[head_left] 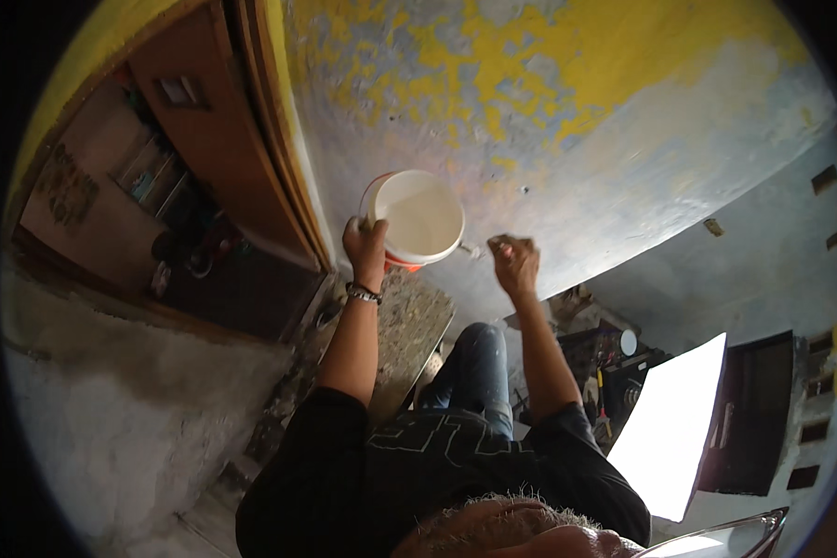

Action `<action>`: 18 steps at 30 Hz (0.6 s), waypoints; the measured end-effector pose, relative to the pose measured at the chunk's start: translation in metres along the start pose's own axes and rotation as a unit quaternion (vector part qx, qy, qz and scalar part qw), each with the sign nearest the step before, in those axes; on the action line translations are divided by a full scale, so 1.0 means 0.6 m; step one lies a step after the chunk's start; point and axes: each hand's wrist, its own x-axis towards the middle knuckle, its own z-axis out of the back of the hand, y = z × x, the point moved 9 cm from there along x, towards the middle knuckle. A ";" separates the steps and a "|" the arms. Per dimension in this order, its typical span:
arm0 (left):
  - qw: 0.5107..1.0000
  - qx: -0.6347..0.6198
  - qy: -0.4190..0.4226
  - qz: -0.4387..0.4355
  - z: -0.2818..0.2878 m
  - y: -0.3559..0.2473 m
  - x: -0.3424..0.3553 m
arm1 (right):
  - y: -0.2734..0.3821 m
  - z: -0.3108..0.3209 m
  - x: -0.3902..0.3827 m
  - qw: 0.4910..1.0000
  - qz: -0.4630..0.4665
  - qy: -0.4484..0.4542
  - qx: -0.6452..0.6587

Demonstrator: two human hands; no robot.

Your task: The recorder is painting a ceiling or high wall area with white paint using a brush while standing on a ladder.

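Observation:
My left hand [365, 249] grips the left side of a white plastic bucket [378, 193], fingers wrapped out of sight round its wall. The bucket is tilted with its mouth toward me, and its pale inside shows. A band of red is visible low on its outside. To the right of it, my right hand [519, 265] is closed round a small tool with a reddish handle [506, 250]. The tool's pale end [472, 249] points at the bucket's right rim. I cannot tell what kind of tool it is, nor whether it touches the rim.
Ahead stands a grey wall [418, 139] with patches of peeling yellow paint [623, 56]. A brown door [191, 102] opens at the left. Below the bucket lies a speckled surface [400, 316]. Dark clutter [614, 363] and a bright opening [670, 428] are at the right.

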 end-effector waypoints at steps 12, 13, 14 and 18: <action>0.982 -0.081 0.165 0.042 -0.072 -0.033 -0.032 | 0.081 -0.022 0.169 0.982 0.074 0.139 0.109; 0.982 -0.078 0.164 0.044 -0.070 -0.030 -0.033 | 0.091 -0.019 0.179 0.981 0.072 0.141 0.112; 0.979 -0.072 0.186 0.038 -0.075 -0.030 -0.036 | 0.088 -0.040 0.180 0.968 0.023 0.229 0.100; 0.968 -0.063 0.239 0.032 -0.098 -0.059 -0.048 | 0.053 -0.073 0.177 0.926 -0.019 0.368 0.082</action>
